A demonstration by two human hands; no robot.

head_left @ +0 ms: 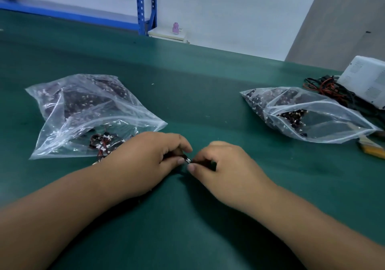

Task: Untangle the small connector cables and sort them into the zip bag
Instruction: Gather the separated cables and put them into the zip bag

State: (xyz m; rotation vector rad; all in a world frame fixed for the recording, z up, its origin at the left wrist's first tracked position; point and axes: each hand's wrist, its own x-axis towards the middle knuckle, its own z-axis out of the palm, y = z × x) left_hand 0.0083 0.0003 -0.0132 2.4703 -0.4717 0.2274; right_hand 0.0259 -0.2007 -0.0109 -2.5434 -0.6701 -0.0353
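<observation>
**Both hands pinch one cable at mid-table**

Left hand (154, 157) and right hand (220, 163) pinch a small black cable with white connector (188, 160) over green mat (187, 86). Left: clear zip bag of tangled cables (87, 115). Right: second clear zip bag (308, 115), mouth open.

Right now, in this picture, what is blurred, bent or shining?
Head view: the blue shelf rack smears toward the top-left corner; the far edge of the green table bows slightly, wide-lens distortion; left zip bag and right zip bag carry soft glare; shadows are faint.
</observation>
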